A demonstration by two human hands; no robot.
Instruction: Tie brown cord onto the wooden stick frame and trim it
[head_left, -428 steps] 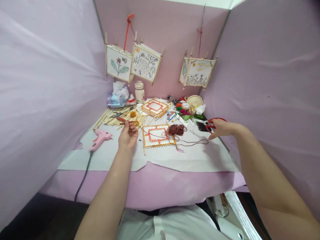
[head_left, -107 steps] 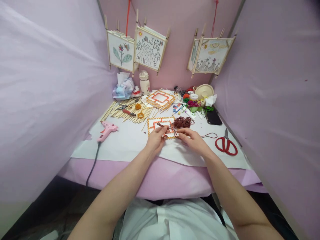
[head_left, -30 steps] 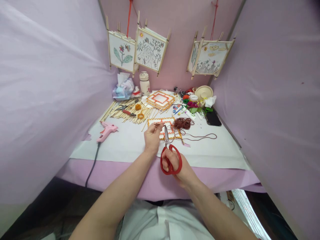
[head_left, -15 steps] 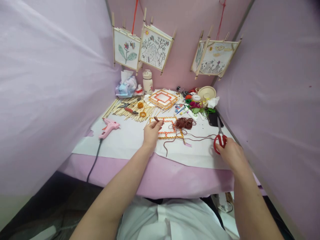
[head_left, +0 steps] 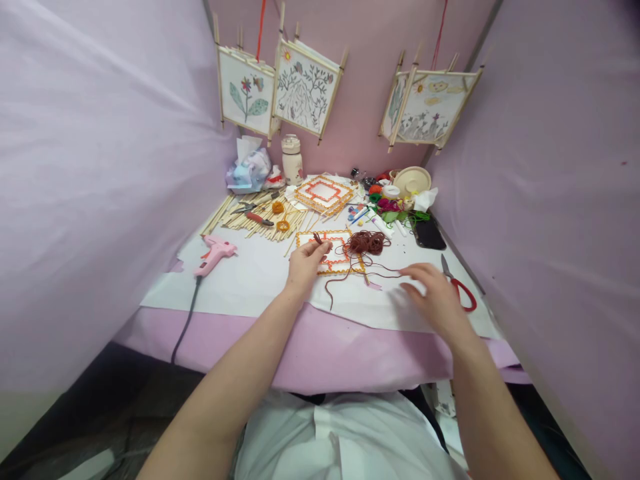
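Observation:
My left hand point(head_left: 306, 265) pinches a small bundle of brown yarn point(head_left: 318, 239) over a flat frame point(head_left: 327, 272) edged in orange and yellow trim. Right of it, a tangled heap of brown yarn point(head_left: 367, 243) lies on the frame's upper right part, with loose strands trailing right and down. My right hand point(head_left: 431, 293) hovers over the white sheet with fingers apart, its fingertips near the end of one strand. Red-handled scissors point(head_left: 465, 294) lie on the sheet just right of that hand.
A pink glue gun point(head_left: 215, 256) with a cord lies at left. Behind are wooden sticks point(head_left: 240, 223), pliers point(head_left: 259, 219), a bottle point(head_left: 292, 161), another trimmed frame point(head_left: 324, 193), coloured yarns point(head_left: 389, 207) and a phone point(head_left: 429, 233). Paper lanterns point(head_left: 306, 87) hang above.
My right hand has let go of the scissors, which now lie on the sheet, and has moved left toward the yarn strands. My left hand still pinches the bundle.

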